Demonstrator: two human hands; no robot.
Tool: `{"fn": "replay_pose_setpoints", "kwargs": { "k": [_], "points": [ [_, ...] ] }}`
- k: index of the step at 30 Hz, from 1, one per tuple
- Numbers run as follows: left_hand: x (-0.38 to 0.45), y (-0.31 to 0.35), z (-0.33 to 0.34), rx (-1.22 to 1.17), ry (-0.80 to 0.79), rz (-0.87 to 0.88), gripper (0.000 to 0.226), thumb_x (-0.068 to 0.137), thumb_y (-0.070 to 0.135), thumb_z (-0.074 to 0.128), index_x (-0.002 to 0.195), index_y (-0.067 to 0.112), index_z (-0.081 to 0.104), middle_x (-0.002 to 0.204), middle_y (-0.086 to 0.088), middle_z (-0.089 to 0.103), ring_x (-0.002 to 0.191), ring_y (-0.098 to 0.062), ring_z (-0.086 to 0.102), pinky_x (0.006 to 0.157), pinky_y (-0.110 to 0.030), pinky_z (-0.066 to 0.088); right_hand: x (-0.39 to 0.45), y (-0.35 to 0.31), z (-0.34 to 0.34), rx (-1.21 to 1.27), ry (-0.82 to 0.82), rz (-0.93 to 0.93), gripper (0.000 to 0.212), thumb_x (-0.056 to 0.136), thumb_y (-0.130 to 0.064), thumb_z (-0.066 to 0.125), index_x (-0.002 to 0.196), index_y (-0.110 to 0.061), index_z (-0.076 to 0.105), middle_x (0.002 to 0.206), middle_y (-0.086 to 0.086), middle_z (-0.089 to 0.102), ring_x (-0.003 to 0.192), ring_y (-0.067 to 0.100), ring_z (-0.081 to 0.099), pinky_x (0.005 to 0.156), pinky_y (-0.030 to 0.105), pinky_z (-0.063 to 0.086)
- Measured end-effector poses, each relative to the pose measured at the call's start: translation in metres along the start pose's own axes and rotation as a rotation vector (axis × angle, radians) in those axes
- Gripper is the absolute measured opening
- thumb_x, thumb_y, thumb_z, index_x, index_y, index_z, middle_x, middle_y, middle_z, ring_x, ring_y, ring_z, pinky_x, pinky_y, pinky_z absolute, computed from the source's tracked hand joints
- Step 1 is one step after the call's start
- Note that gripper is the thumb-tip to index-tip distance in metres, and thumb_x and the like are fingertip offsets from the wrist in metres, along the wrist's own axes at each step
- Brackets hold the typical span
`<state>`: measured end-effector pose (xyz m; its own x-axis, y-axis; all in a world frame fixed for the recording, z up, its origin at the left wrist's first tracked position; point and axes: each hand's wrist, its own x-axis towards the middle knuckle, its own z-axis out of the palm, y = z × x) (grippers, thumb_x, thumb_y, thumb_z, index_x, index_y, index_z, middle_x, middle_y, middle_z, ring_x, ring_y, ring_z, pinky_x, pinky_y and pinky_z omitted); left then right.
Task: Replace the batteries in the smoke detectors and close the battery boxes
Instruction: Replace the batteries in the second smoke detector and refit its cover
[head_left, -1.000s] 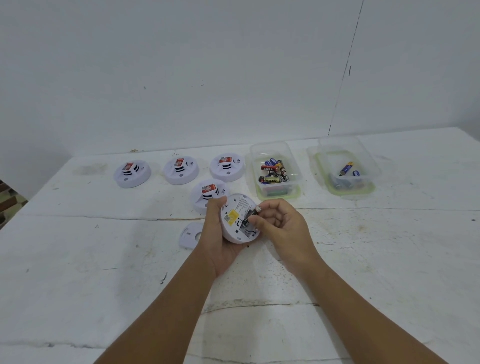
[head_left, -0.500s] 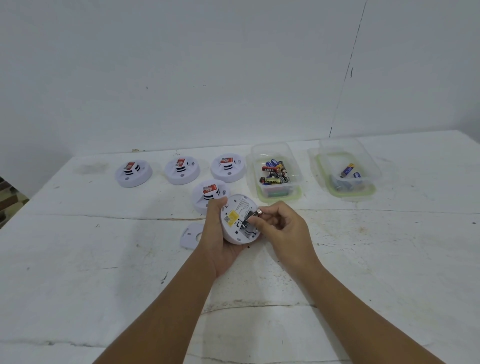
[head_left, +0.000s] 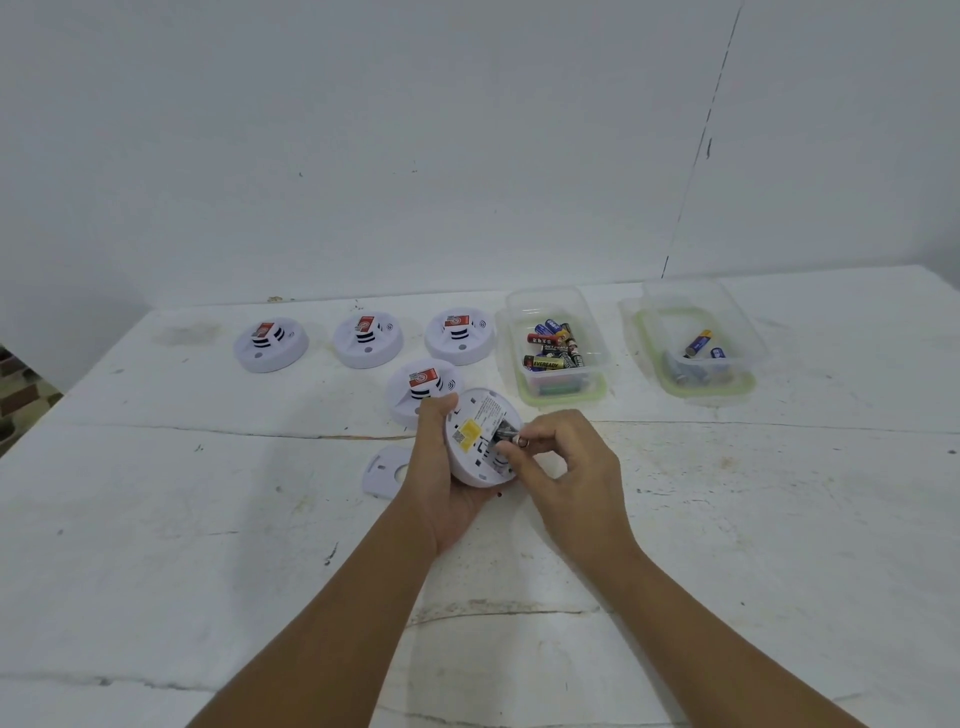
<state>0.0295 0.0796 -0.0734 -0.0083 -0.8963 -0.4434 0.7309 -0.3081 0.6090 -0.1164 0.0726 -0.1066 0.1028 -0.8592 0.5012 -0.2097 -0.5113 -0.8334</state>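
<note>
Both hands meet over the white worktop (head_left: 156, 519); the left hand (head_left: 441, 483) grips an upturned smoke detector (head_left: 480, 441) by its rim; the right hand (head_left: 566, 467) pinches what looks like a battery (head_left: 511, 435) at its open compartment. Behind stand four more detectors (head_left: 366, 339), then two clear boxes (head_left: 553, 345) holding batteries.

Cover plate (head_left: 382, 472) partly behind the left wrist; nearest resting detector (head_left: 415, 387) partly behind the thumb
</note>
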Motion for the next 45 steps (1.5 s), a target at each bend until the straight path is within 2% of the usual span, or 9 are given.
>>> {"fn": "replay_pose_setpoints", "kwargs": {
  "k": [6,11,15,19,26,30,34,41,45],
  "points": [
    [0.002,-0.001,-0.003,-0.045,-0.035,-0.017,0.059,0.077,0.049,0.066,0.116,0.005,0.066,0.095,-0.016,0.069,0.086,-0.027,0.066,0.059,-0.031,0.06,-0.003,0.001,0.003,-0.102,-0.061,-0.156,0.018,0.085,-0.017,0.086,0.099,-0.014,0.075,0.1,-0.007,0.071,0.094,0.007,0.067,0.083,0.022,0.054],
    [0.005,0.0,-0.007,-0.032,-0.041,-0.011,0.061,0.078,0.05,0.067,0.12,0.006,0.065,0.097,-0.016,0.069,0.089,-0.027,0.066,0.065,-0.035,0.061,-0.002,0.001,0.002,-0.092,-0.075,-0.179,0.019,0.086,-0.013,0.086,0.104,-0.014,0.081,0.107,-0.008,0.078,0.104,0.0,0.07,0.095,0.017,0.052],
    [0.006,0.0,-0.009,0.005,-0.046,0.003,0.054,0.077,0.049,0.068,0.109,0.005,0.073,0.102,-0.018,0.067,0.095,-0.028,0.064,0.084,-0.035,0.05,0.001,-0.001,0.0,-0.029,-0.093,-0.063,0.018,0.086,-0.022,0.085,0.103,-0.02,0.081,0.105,-0.013,0.076,0.103,0.004,0.07,0.093,0.019,0.052],
    [0.005,0.002,-0.006,0.045,-0.07,0.0,0.045,0.077,0.046,0.065,0.092,0.008,0.083,0.103,-0.019,0.071,0.091,-0.031,0.07,0.087,-0.04,0.048,0.007,-0.003,-0.002,0.028,-0.086,0.22,0.03,0.074,-0.035,0.092,0.099,-0.034,0.077,0.1,-0.014,0.066,0.096,0.008,0.063,0.085,0.018,0.048],
    [-0.001,0.006,0.001,0.074,-0.057,-0.028,0.043,0.098,0.041,0.049,0.108,0.006,0.071,0.101,-0.02,0.075,0.083,-0.032,0.075,0.082,-0.047,0.055,0.016,-0.002,-0.001,0.239,-0.15,0.491,0.052,0.052,-0.031,0.104,0.091,-0.027,0.069,0.069,-0.012,0.05,0.063,0.009,0.044,0.061,0.031,0.04],
    [-0.001,0.006,0.0,0.07,-0.02,-0.016,0.043,0.096,0.042,0.052,0.111,0.007,0.072,0.104,-0.02,0.074,0.095,-0.032,0.071,0.09,-0.05,0.054,0.026,0.001,-0.003,0.255,-0.229,0.53,0.048,0.049,-0.033,0.104,0.081,-0.021,0.07,0.061,-0.012,0.041,0.06,0.011,0.037,0.063,0.034,0.035],
    [0.002,0.005,-0.002,0.067,-0.016,-0.02,0.047,0.096,0.043,0.051,0.094,0.006,0.08,0.098,-0.021,0.075,0.084,-0.034,0.074,0.089,-0.051,0.054,0.024,-0.004,-0.003,0.187,-0.219,0.477,0.043,0.047,-0.046,0.1,0.073,-0.021,0.078,0.081,-0.003,0.053,0.068,0.012,0.045,0.068,0.033,0.042],
    [0.0,0.005,-0.003,0.08,-0.033,-0.018,0.046,0.094,0.046,0.053,0.107,0.006,0.071,0.101,-0.022,0.073,0.093,-0.036,0.071,0.097,-0.053,0.05,0.024,-0.008,-0.011,0.144,-0.323,0.451,0.018,0.068,-0.039,0.093,0.077,-0.027,0.083,0.093,0.002,0.053,0.072,0.007,0.049,0.068,0.017,0.044],
    [-0.001,0.008,0.0,0.085,-0.044,-0.035,0.055,0.078,0.044,0.062,0.118,0.006,0.068,0.108,-0.022,0.072,0.104,-0.038,0.066,0.103,-0.054,0.048,0.025,-0.011,-0.01,0.138,-0.296,0.486,0.023,0.068,-0.034,0.096,0.075,-0.02,0.079,0.088,0.0,0.05,0.065,0.003,0.045,0.063,0.014,0.041]
  ]
}}
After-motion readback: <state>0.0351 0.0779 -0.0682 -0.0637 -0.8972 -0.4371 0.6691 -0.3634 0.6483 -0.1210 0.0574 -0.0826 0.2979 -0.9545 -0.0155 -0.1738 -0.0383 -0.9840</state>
